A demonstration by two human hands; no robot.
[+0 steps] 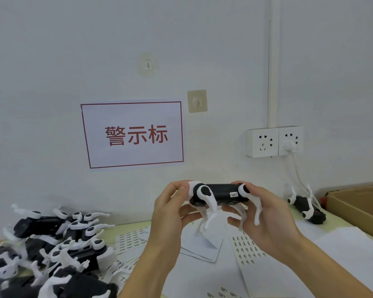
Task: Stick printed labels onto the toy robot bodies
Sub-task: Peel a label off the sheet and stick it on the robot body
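On the table [340, 231] we see a heap of toy robots [52, 250] at the left, label sheets [246, 248] in the middle, one more toy robot [308, 208] lying near a cardboard box [357, 205] at the right. A red-bordered sign [132, 134] and wall sockets [275, 141] are behind. We hold a toy robot body [221, 193] above the sheets: left hand [170, 214] grips its front end, right hand [265, 214] grips its rear. A small label [234, 194] sits on its side.

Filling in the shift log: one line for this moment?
left hand grips toy robot | right hand grips other end | label on body | label sheets on table
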